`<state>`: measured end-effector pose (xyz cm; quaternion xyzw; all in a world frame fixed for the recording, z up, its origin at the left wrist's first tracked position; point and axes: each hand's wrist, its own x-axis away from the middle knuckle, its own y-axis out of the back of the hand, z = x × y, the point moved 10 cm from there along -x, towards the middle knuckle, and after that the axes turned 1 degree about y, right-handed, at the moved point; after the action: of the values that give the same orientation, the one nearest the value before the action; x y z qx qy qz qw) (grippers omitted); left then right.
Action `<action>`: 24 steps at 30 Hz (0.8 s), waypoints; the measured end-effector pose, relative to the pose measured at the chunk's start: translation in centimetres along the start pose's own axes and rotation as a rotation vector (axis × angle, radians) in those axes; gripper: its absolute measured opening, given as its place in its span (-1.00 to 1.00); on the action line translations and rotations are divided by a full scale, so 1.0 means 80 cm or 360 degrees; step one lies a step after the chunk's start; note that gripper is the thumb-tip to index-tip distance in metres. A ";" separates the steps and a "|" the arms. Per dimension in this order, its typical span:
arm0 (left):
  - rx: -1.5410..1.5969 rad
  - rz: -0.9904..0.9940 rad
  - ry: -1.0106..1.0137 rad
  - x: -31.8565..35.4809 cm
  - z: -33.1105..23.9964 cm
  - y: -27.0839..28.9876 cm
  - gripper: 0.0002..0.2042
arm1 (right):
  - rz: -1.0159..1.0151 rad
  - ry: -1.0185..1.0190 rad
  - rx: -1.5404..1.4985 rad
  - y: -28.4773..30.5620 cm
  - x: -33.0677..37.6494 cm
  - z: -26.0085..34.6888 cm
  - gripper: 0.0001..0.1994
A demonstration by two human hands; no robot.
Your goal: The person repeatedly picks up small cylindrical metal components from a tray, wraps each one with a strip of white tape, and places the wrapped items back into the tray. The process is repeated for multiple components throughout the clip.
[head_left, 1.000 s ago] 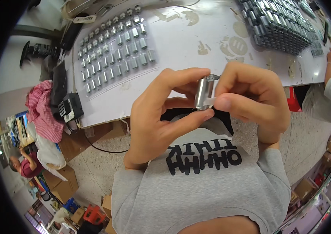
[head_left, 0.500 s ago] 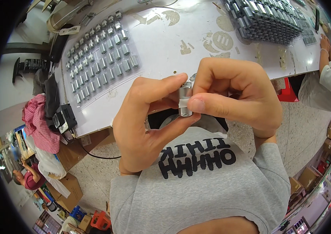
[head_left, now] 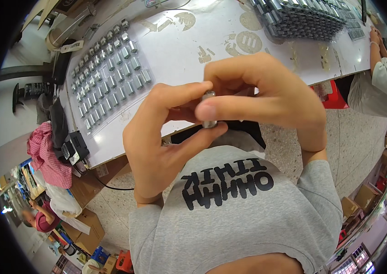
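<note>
Just above the table's near edge, I hold a small shiny metal cylinder [head_left: 209, 124] upright between both hands. My left hand [head_left: 148, 137] grips it at its two ends, a finger at the top and the thumb underneath. My right hand [head_left: 271, 98] pinches around the cylinder's middle, its thumb lying across the front. That thumb hides most of the cylinder, so only its top and bottom show. Left of my hands, a clear plastic tray [head_left: 119, 107] on the table carries rows of similar silver cylinders.
The white table [head_left: 175, 50] has worn, peeled patches. A tall stack of filled trays [head_left: 303, 28] stands at the back right. A black boxy device [head_left: 75, 147] with a cable sits at the left edge. Another person's arm [head_left: 376, 48] rests at the far right, near a red stool [head_left: 335, 97].
My right thumb and fingers have swept left across the cylinder and now cover its whitish band. Both hands have shifted slightly left. The view has shifted a little too.
</note>
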<state>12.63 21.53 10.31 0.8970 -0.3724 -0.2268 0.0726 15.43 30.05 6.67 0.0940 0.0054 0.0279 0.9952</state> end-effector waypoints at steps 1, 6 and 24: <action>0.0144 0.0035 0.0080 0.002 0.007 0.001 -0.60 | 0.0084 -0.0091 -0.0196 -0.002 0.002 -0.003 -0.81; 0.0669 0.0006 0.0293 0.014 0.036 -0.002 -0.55 | 0.0216 -0.0240 -0.0602 -0.009 0.009 -0.004 -0.81; 0.0876 -0.0174 0.0013 0.023 0.026 -0.007 -0.59 | -0.0001 -0.0014 -0.0577 -0.010 0.004 -0.011 -0.81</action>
<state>13.17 20.71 7.68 0.9026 -0.3708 -0.1171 -0.1845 15.82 29.47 5.70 -0.0867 -0.0039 0.0276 0.9958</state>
